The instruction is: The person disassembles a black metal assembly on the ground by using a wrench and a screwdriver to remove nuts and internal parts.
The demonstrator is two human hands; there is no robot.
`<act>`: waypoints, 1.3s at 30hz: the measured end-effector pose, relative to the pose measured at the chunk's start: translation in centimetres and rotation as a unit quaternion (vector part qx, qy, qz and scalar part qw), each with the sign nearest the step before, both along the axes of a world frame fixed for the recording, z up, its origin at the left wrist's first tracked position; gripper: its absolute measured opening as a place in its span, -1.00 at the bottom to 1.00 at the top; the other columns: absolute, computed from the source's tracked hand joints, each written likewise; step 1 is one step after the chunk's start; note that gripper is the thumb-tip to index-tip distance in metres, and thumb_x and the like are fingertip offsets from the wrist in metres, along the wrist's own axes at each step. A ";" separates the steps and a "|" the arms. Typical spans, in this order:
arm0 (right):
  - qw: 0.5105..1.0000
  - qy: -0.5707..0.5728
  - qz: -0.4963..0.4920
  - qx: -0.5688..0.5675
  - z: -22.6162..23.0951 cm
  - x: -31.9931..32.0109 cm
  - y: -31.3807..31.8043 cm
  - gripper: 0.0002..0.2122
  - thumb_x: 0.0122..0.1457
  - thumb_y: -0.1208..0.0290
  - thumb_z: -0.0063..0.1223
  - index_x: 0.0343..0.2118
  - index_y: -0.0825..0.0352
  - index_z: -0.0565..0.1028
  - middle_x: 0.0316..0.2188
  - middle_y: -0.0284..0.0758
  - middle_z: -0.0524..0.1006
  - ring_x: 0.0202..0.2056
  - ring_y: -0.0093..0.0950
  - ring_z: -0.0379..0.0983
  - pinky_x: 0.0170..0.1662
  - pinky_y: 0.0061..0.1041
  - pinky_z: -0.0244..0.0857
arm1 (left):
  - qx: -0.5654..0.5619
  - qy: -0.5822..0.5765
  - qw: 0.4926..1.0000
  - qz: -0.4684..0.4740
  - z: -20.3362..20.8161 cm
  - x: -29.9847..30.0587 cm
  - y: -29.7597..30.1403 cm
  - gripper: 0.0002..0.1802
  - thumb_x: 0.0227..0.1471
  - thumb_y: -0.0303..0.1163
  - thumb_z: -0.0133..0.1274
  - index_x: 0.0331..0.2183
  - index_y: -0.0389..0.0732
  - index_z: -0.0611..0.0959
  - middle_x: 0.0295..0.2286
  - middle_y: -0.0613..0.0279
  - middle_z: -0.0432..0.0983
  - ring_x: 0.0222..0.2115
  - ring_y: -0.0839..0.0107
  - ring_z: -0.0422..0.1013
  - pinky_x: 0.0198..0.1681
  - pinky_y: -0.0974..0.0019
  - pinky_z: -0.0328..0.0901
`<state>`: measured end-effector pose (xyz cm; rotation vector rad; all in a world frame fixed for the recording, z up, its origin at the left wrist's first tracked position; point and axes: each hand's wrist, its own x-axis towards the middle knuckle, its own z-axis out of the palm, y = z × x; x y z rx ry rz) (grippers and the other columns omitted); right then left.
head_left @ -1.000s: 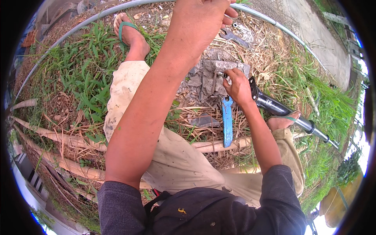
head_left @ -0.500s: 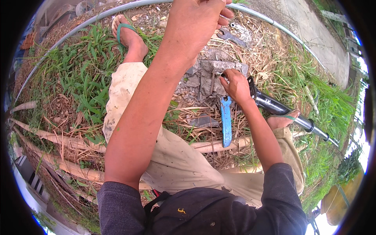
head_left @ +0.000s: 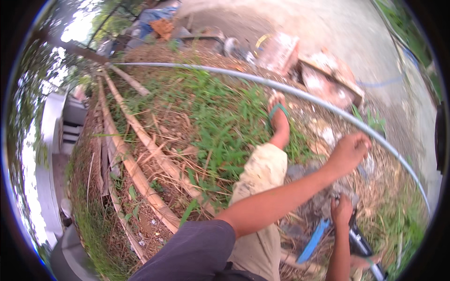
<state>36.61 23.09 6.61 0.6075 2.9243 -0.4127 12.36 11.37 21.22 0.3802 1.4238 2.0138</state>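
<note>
My left hand (head_left: 350, 152) is raised over the ground beyond the stones, its fingers curled in. Whatever it may hold is hidden. Lower down, my right hand (head_left: 341, 211) has its fingers closed at the grey broken stones (head_left: 323, 201); blur hides what is in them. A black metal tube (head_left: 362, 247) slants away beside that hand toward the lower right. On the near side of the stones lies a flat blue bar-shaped tool (head_left: 313, 241), apart from both hands.
A long grey pipe (head_left: 262, 80) curves across the ground beyond my sandalled foot (head_left: 279, 114). Bamboo poles (head_left: 136, 178) lie on the left, with grass (head_left: 225, 122) between. Reddish blocks (head_left: 328, 77) stand at the edge of the concrete (head_left: 337, 28).
The view has swung left, so both hands, the stones, the blue tool and the tube now sit at the lower right. My right hand stays by the stones; my left remains raised and curled.
</note>
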 end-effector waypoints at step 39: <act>0.992 -0.039 0.061 0.103 -0.9 -1.5 0.1 -0.67 0.26 0.13 0.13 -0.36 0.38 0.58 -0.44 0.00 0.60 -0.37 0.02 0.57 -0.24 -0.02 0.41 | -0.001 0.032 0.998 0.059 -0.3 -0.1 -0.6 -0.87 0.15 -0.51 0.00 -0.33 -0.35 0.61 -0.57 0.18 0.56 -0.57 0.48 0.50 -0.49 0.36 0.39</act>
